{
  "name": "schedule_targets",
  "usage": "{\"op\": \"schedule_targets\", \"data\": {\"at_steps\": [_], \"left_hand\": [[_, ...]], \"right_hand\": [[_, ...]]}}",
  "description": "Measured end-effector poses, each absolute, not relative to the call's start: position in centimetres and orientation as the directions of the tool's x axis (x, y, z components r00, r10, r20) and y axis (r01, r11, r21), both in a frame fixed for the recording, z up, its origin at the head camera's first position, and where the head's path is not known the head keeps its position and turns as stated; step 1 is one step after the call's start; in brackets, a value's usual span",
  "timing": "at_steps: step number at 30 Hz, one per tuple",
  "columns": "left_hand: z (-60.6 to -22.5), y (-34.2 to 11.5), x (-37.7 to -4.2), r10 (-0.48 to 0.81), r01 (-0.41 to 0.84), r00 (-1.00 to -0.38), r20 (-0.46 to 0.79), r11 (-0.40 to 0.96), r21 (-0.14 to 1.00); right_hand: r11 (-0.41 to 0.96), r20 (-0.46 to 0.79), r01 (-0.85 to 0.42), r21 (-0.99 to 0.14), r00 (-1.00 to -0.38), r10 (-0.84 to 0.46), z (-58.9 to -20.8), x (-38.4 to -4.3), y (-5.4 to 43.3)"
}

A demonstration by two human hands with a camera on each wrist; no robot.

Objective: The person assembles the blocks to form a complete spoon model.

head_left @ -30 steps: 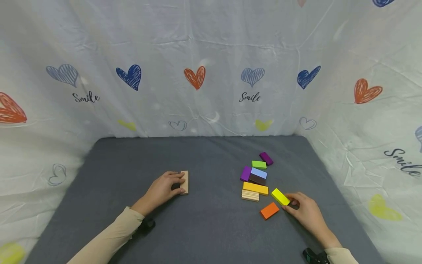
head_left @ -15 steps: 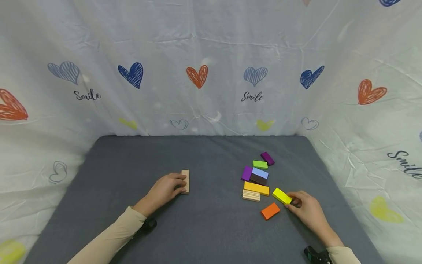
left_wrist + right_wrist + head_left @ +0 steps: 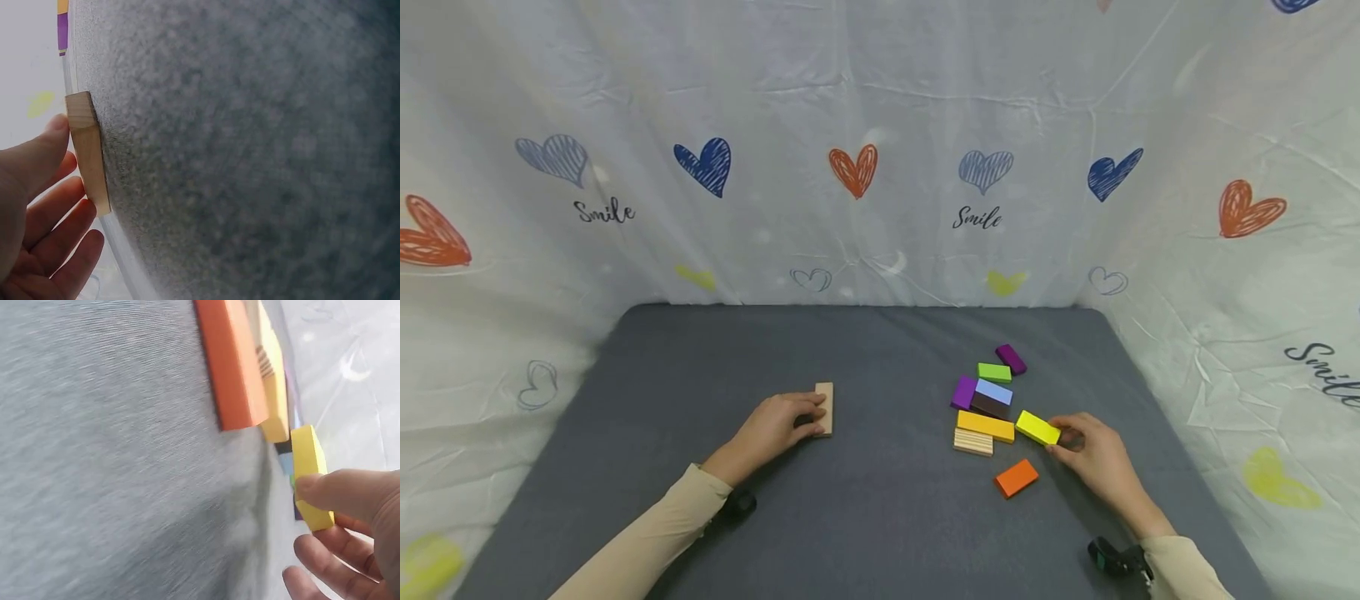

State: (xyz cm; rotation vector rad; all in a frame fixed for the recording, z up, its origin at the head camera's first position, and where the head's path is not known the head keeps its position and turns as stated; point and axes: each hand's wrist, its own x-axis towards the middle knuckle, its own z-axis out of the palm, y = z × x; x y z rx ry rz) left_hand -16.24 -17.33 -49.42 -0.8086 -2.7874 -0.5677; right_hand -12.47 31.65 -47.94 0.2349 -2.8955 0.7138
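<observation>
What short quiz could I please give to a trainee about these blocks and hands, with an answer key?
1. What do the fingers of the right hand pinch?
2. True or false: the left hand touches the orange block.
3. Complete: nearest the far edge of the table lies the ____ block.

Key:
1. The yellow block.
2. False; it is at the plain wood block.
3. Dark purple.
</observation>
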Motion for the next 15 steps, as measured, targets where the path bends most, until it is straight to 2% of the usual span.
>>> {"op": "schedule_targets", "data": {"at_steps": [7, 15], "left_hand": [[-49.3, -17.3, -16.4, 0.493, 0.555, -0.831, 0.258, 0.768, 0.320], [-49.1, -17.2, -16.3, 0.519, 0.565, -0.824, 0.227, 0.778, 0.273]], "right_hand": [[0.844, 0.189, -0.218, -0.489, -0.972, -0.142, -47.3, -14.5, 30.3], [0.802, 0.161, -0.238, -0.547, -0.971, -0.178, -47.1, -17.4, 27.8]]}}
